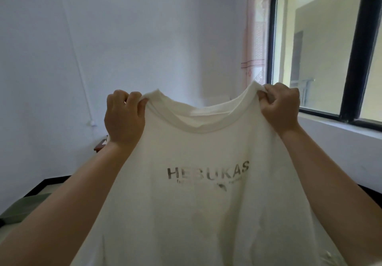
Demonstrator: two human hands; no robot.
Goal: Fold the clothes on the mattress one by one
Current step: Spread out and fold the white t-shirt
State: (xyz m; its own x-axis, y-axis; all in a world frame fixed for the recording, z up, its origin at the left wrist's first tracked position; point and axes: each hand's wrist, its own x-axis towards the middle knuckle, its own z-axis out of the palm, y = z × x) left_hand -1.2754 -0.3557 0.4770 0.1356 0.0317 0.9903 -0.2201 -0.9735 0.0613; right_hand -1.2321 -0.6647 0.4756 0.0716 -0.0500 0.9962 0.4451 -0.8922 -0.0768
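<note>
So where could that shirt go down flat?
The white T-shirt, held up by the left hand and right hand, hides most of the bed. Only a green patch shows at lower left, beside the left forearm.

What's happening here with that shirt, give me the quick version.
A person is holding a white T-shirt up in the air in front of them. The left hand pinches one shoulder beside the neckline and the right hand pinches the other, so the shirt hangs spread open with its printed grey lettering facing the camera. No fold has been made in it yet. Behind it are a pale wall and a dark-framed window.
</note>
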